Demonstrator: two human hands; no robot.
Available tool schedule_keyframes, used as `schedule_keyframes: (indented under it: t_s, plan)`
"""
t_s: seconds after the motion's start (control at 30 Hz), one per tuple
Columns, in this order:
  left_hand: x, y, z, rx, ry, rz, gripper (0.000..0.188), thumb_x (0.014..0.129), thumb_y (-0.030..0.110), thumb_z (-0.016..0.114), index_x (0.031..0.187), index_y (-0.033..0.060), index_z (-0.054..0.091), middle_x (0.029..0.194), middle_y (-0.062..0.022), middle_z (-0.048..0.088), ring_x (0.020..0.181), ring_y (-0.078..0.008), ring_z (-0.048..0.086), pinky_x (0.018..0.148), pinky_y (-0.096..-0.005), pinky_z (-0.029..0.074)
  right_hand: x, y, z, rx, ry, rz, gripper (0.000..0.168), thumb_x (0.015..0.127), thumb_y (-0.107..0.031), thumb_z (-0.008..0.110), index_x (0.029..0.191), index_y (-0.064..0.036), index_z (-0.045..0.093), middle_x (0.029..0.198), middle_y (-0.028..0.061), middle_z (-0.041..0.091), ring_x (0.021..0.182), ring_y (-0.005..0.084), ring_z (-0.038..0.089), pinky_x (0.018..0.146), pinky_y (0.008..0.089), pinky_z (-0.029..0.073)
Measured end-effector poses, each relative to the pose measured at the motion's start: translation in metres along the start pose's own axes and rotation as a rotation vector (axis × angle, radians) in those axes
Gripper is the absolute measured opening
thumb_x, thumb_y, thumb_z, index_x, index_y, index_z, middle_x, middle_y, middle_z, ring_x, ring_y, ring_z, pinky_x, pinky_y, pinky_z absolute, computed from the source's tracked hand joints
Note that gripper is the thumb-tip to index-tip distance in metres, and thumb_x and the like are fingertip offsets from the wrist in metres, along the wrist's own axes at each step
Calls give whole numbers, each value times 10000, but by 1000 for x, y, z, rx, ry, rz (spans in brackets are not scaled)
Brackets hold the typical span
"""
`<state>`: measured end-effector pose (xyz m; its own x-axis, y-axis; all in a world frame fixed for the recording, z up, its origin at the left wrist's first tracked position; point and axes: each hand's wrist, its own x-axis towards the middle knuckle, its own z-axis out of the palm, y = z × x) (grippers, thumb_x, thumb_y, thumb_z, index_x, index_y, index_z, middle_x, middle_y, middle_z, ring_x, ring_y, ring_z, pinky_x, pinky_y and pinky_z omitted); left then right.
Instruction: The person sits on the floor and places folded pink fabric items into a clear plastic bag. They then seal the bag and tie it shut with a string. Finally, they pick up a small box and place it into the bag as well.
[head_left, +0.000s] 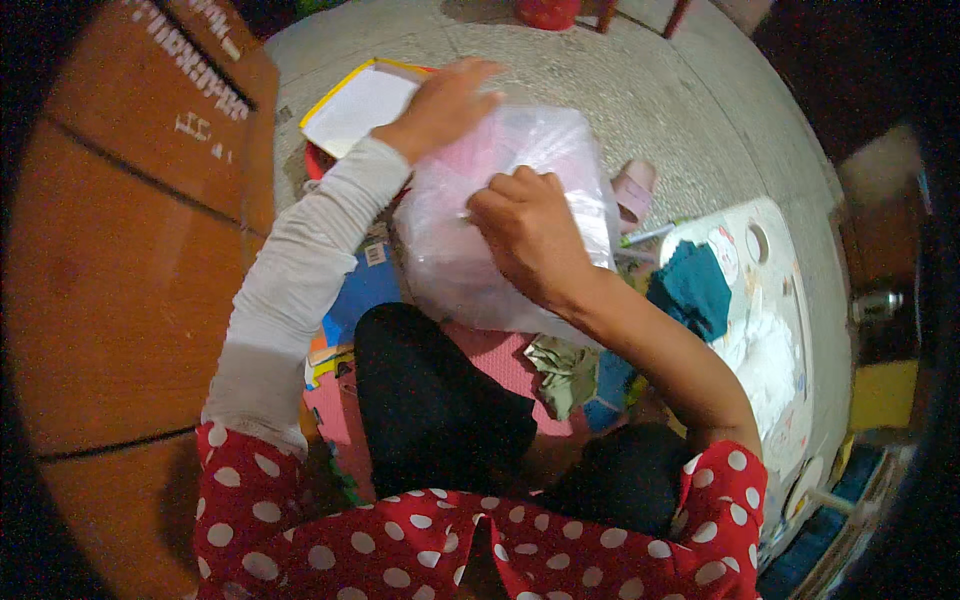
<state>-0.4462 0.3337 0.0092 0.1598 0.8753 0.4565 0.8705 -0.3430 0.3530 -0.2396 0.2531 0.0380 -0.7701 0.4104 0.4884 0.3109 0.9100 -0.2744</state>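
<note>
A large translucent plastic bag (450, 262) with pinkish contents stands on the floor in front of me. My left hand (450, 101), below a pale sleeve, is over the bag's far left edge with its fingers apart; it looks blurred. Over the middle of the bag is my right hand (525, 225), its fingers curled in; whether it pinches the plastic is hidden. Just beyond my left wrist lies an open box (360, 105) with a white inside and a yellow rim.
Wooden cabinet (142, 277) at left. At right, a white plastic table (776, 247) holds teal cloth (694, 289) and white material (765, 367). A pink slipper (635, 193) lies behind the bag. Green cloth (562, 375) rests on a pink mat (499, 360), near a blue item (367, 292).
</note>
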Motion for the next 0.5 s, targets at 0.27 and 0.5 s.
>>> schedule_keyframes:
  t_s: [0.27, 0.5]
  plan:
    - [-20, -15, -4, -49, -302, -269, 520, 907, 481, 434, 1228, 92, 565, 1198, -133, 606, 1137, -322, 547, 964, -412, 411, 17, 25, 0, 401, 69, 119, 200, 841, -225, 587, 806, -32, 630, 714, 181, 610, 679, 360, 601, 618, 463, 460]
    - [-25, -6, 2, 43, -294, -98, 426, 909, 382, 513, 1198, 77, 581, 1223, -131, 594, 1145, -297, 549, 962, -380, 420, 26, 30, -6, 601, -1, 323, 300, 865, -283, 590, 802, 6, 642, 720, 209, 618, 669, 356, 606, 627, 426, 471]
